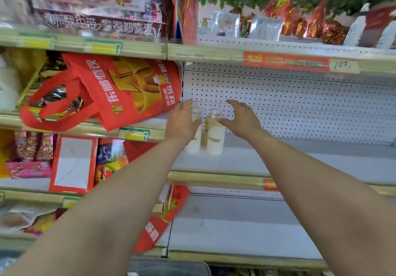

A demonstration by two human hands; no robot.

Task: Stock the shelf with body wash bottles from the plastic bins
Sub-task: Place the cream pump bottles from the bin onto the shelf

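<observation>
Grey translucent plastic bin rim (169,266) shows at the bottom edge, closest to the camera, below the lowest shelf. Two bare forearms reach up from either side of it toward the middle shelf. On that pale grey metal shelf (300,160), near its left end, stand two cream-white pump body wash bottles (215,140), upright and just beside each other; the right one reads "YOME" on its front, and the left one is partly hidden behind the left hand. A third, yellowish bottle seems to stand between and behind them, though it is too hidden to be sure. The left hand (182,121) is spread open, fingers loose, palm against or just off the left bottle's shoulder; whether it touches cannot be told. The right hand (242,119) is also released, fingers curled in the air, thumb tip near the pump of the right bottle, holding nothing. Behind the bottles rises a white perforated back panel (300,95). To the left, a red fabric tote bag with yellow print (120,89) leans on the neighbouring shelf, its corner close to the left hand. Above, a red price strip (300,62) runs along the upper shelf edge
</observation>
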